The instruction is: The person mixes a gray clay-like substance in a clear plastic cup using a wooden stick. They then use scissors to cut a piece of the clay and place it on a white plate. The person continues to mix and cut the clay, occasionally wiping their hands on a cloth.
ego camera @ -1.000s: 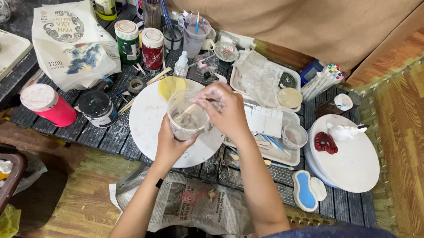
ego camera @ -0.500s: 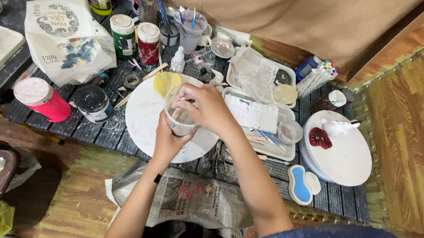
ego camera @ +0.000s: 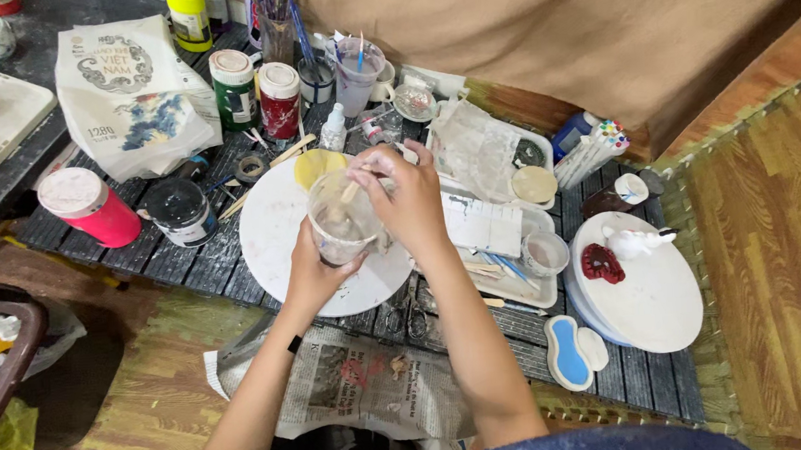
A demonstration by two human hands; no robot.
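- The left hand [ego camera: 315,276] grips a clear plastic cup [ego camera: 342,222] from below, fingers wrapped around it, at frame centre over the round white board [ego camera: 274,226].
- The right hand [ego camera: 405,201] pinches a wooden stick [ego camera: 351,191] (its tip inside the cup).
- A pink jar [ego camera: 89,206] stands on the dark bench [ego camera: 187,263], centre left.

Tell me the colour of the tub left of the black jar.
Pink tub with a pale lid, seen in the head view.
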